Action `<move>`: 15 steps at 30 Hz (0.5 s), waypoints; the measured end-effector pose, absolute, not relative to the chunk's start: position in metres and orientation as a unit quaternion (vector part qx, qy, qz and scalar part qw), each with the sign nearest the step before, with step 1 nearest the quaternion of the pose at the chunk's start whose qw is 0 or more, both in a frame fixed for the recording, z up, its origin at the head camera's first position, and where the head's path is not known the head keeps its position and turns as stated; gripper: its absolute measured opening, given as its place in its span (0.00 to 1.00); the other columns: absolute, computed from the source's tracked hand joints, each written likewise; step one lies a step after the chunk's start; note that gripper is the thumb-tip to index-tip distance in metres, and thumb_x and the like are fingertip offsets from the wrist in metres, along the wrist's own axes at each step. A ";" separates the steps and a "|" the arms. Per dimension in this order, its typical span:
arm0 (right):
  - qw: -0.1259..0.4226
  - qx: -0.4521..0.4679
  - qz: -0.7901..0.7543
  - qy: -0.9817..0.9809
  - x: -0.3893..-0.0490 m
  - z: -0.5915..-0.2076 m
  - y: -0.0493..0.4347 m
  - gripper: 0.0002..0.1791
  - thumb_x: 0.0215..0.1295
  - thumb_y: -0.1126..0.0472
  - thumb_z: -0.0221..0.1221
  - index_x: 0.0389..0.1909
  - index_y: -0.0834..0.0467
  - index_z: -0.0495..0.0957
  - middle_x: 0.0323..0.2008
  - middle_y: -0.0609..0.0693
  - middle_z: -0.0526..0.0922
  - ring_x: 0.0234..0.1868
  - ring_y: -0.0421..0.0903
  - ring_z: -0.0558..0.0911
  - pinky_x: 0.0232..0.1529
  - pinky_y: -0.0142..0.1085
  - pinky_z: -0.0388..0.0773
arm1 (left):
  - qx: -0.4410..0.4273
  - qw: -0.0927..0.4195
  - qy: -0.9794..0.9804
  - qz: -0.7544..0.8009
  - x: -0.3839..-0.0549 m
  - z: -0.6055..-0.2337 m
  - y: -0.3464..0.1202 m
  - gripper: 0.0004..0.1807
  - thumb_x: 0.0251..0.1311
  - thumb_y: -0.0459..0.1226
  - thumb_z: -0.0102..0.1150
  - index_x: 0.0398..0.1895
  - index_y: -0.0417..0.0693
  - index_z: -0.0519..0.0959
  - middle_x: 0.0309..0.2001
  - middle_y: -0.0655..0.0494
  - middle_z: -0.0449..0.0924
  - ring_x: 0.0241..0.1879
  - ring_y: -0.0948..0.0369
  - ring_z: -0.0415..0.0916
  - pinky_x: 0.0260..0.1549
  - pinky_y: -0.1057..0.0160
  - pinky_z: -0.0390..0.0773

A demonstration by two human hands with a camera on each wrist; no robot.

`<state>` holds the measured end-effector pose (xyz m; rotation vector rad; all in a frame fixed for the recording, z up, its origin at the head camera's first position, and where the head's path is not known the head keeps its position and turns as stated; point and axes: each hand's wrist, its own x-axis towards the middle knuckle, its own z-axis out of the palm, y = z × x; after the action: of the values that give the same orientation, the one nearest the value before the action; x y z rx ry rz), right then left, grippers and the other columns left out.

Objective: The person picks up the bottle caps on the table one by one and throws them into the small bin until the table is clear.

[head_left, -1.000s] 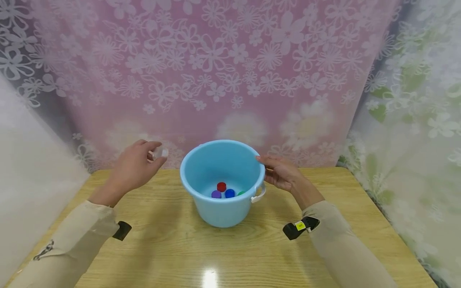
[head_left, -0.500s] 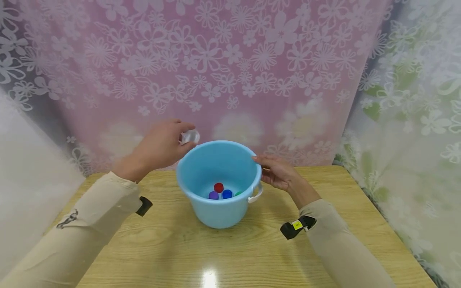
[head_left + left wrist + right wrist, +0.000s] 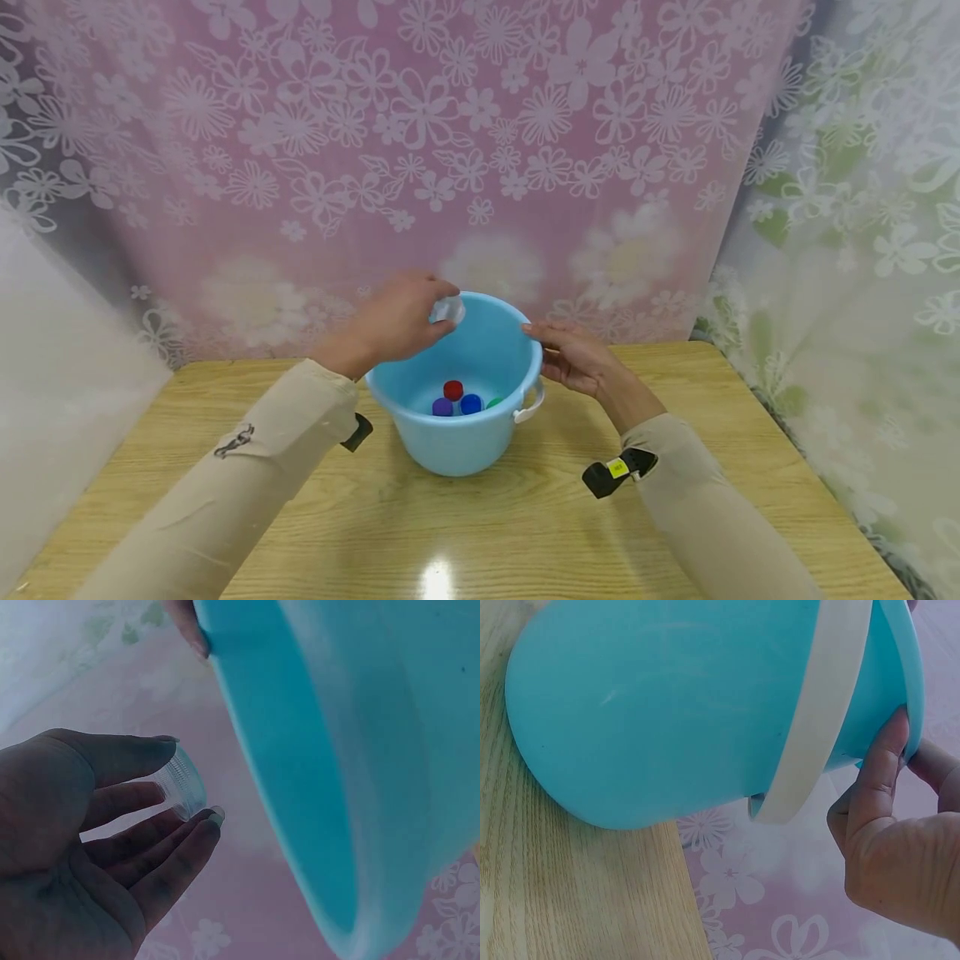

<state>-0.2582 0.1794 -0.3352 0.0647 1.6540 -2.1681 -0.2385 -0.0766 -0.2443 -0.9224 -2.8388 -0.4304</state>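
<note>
A light blue bucket stands upright on the wooden table. Over its left back rim, my left hand pinches a small clear plastic jar between thumb and fingers. The left wrist view brings out the ribbed band of the clear jar, beside the bucket's mouth. My right hand grips the bucket's right rim, thumb and fingers on either side of the wall. Inside, at the bottom, lie small round pieces: red, purple, blue and green, the last mostly hidden by the front rim.
The bucket's white handle hangs at its right side. Behind the wooden table hangs a pink flowered curtain, with pale curtains at both sides.
My left hand has carried the clear jar rightward, from left of the bucket to over its left back rim. My right hand keeps its grip on the rim.
</note>
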 end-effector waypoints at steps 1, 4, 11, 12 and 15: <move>0.206 0.022 -0.777 0.594 -0.258 -0.335 0.179 0.19 0.68 0.57 0.58 0.55 0.63 0.71 0.48 0.56 0.74 0.39 0.46 0.83 0.39 0.34 0.82 | -0.307 0.062 -0.940 -0.136 -0.239 -0.247 -0.076 0.23 0.61 0.39 0.61 0.58 0.38 0.75 0.50 0.45 0.77 0.49 0.50 0.73 0.49 0.53 0.76; 0.205 0.022 -0.777 0.595 -0.257 -0.334 0.179 0.19 0.68 0.57 0.58 0.54 0.62 0.71 0.47 0.56 0.74 0.39 0.46 0.83 0.39 0.34 0.81 | -0.313 0.053 -0.941 -0.118 -0.241 -0.252 -0.074 0.23 0.61 0.39 0.61 0.57 0.38 0.76 0.49 0.45 0.77 0.49 0.51 0.73 0.50 0.54 0.76; 0.205 0.019 -0.779 0.593 -0.256 -0.334 0.178 0.20 0.68 0.57 0.58 0.55 0.62 0.70 0.48 0.56 0.74 0.40 0.47 0.83 0.41 0.35 0.81 | -0.317 0.023 -0.942 -0.108 -0.241 -0.262 -0.072 0.23 0.61 0.38 0.61 0.58 0.39 0.75 0.50 0.46 0.78 0.50 0.51 0.73 0.51 0.55 0.75; 0.205 0.019 -0.779 0.592 -0.256 -0.334 0.178 0.20 0.68 0.57 0.58 0.55 0.62 0.70 0.48 0.56 0.74 0.40 0.47 0.83 0.41 0.35 0.81 | -0.314 0.017 -0.943 -0.107 -0.241 -0.263 -0.071 0.23 0.61 0.38 0.61 0.59 0.39 0.75 0.51 0.46 0.77 0.51 0.51 0.73 0.52 0.54 0.74; 0.205 0.021 -0.779 0.592 -0.257 -0.335 0.179 0.19 0.68 0.56 0.58 0.54 0.62 0.70 0.48 0.56 0.74 0.40 0.46 0.83 0.41 0.35 0.81 | -0.301 0.000 -0.947 -0.109 -0.241 -0.264 -0.069 0.23 0.62 0.38 0.60 0.60 0.41 0.74 0.54 0.47 0.76 0.54 0.51 0.72 0.54 0.53 0.73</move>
<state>-0.2565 0.1786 -0.3347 0.0585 1.6497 -2.1729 -0.2406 -0.0693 -0.2644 -0.9471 -2.9764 -0.3434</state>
